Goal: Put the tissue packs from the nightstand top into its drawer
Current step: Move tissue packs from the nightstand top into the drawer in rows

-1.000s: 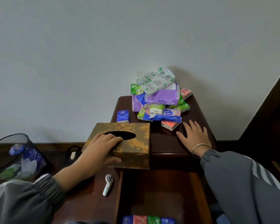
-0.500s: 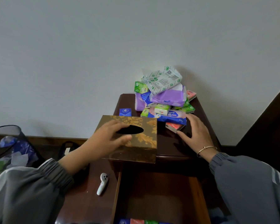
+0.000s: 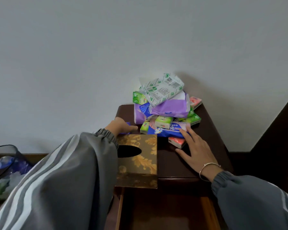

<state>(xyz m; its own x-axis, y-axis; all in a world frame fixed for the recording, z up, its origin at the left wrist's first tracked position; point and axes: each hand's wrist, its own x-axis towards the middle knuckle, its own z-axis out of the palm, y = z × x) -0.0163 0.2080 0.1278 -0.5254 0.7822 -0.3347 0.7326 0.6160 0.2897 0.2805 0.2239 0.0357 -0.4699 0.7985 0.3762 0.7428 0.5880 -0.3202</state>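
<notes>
While half a second ago the left hand (image 3: 121, 126) gripped the gold tissue box (image 3: 140, 156), it has now let go and reached past it to the small blue pack (image 3: 127, 128) at the nightstand (image 3: 211, 130) top's rear left, fingers curling over it; whether it already pinches it I cannot tell. The right hand (image 3: 194, 153) has slid forward, spread flat, fingertips touching the long blue pack (image 3: 170, 130) at the pile's front. All the tissue packs (image 3: 165, 107) remain heaped on top; the drawer (image 3: 165, 211) hangs open below, so both hands seem about to lift their first loads.
</notes>
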